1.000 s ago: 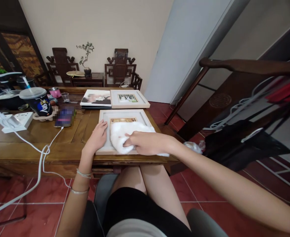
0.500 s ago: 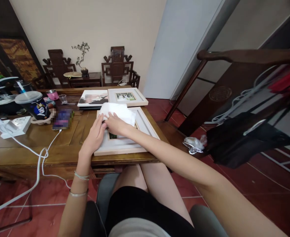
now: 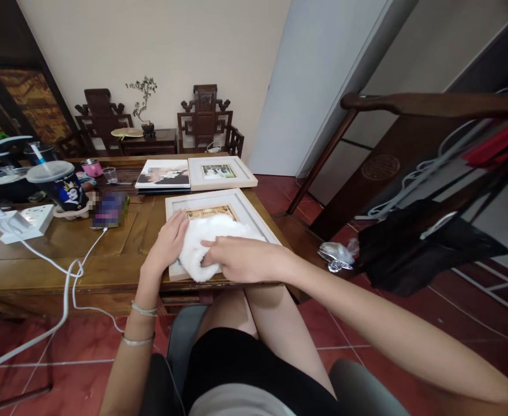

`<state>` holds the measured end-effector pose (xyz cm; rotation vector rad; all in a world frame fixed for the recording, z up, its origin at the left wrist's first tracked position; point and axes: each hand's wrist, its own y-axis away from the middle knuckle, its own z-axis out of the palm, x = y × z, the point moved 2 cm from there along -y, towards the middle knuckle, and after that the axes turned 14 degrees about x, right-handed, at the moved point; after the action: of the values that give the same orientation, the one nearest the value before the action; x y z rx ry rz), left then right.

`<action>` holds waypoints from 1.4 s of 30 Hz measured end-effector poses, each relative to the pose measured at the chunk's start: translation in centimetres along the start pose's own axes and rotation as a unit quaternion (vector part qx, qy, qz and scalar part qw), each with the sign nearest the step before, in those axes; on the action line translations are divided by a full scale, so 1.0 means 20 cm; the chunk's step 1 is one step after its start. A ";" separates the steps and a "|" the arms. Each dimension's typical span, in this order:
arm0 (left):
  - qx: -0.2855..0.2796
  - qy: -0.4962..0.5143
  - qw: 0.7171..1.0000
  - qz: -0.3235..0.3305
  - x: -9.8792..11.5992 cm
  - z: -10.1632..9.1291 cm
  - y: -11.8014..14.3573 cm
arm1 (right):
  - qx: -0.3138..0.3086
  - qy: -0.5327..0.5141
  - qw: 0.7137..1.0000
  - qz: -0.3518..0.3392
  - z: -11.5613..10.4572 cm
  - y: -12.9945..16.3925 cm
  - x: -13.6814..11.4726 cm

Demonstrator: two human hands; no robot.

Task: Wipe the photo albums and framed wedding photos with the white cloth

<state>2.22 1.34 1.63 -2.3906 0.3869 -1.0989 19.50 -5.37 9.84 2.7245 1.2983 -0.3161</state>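
Note:
A pale picture frame (image 3: 260, 222) lies flat on the wooden table in front of me, its ornate picture (image 3: 210, 212) partly covered. Over its near half spreads a fluffy white cloth (image 3: 210, 231). My right hand (image 3: 241, 258) presses on the cloth, its fingers closed on a bunched fold near the frame's front edge. On the left side of the frame my left hand (image 3: 170, 240) rests flat with fingers stretched out, touching the cloth's edge.
Behind lie a second framed picture (image 3: 236, 178) and a stack of photo panels (image 3: 164, 174). To the left are a phone (image 3: 109, 211), a lidded drink cup (image 3: 67, 193), a white power strip (image 3: 35, 224) and cables. A wooden chair (image 3: 358, 167) with a black bag (image 3: 405, 254) stands at right.
My right hand has drawn the white cloth from the frame's far left part toward the near edge. The ornate picture's upper part now shows. My left hand has shifted slightly.

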 end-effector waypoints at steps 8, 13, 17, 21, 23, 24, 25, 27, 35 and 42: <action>-0.002 0.008 1.000 0.012 0.00 -0.01 0.01 | 0.111 0.119 0.987 -0.011 0.15 -0.26 0.14; -0.025 -0.017 0.999 0.018 -0.02 0.00 0.00 | 0.147 0.182 0.972 0.039 0.17 -0.50 0.30; -0.023 -0.040 0.998 0.034 -0.04 -0.01 0.00 | 0.171 0.204 0.962 0.061 0.15 -0.64 0.39; -0.026 -0.046 0.998 0.042 -0.05 -0.01 0.00 | 0.179 0.200 0.963 0.035 0.16 -0.65 0.41; -0.025 -0.040 0.998 0.049 -0.04 0.00 0.00 | 0.175 0.192 0.966 0.002 0.16 -0.59 0.39; -0.025 -0.036 0.998 0.053 -0.04 0.00 0.00 | 0.167 0.189 0.968 -0.014 0.17 -0.55 0.37; -0.025 -0.031 0.998 0.057 -0.04 0.00 0.00 | 0.156 0.186 0.970 -0.025 0.16 -0.51 0.36; -0.029 -0.022 0.998 0.059 -0.04 0.01 0.00 | 0.137 0.180 0.974 -0.033 0.16 -0.45 0.33; -0.065 -0.050 0.996 0.026 -0.05 0.00 0.00 | 0.158 0.212 0.963 0.050 0.15 -0.55 0.40; -0.086 -0.101 0.990 0.041 -0.09 0.01 -0.01 | 0.175 0.206 0.956 0.113 0.05 -0.40 0.59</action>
<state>1.25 2.41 0.52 -2.5823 0.5235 -0.8068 20.41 8.39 6.03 3.3386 1.0712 0.0584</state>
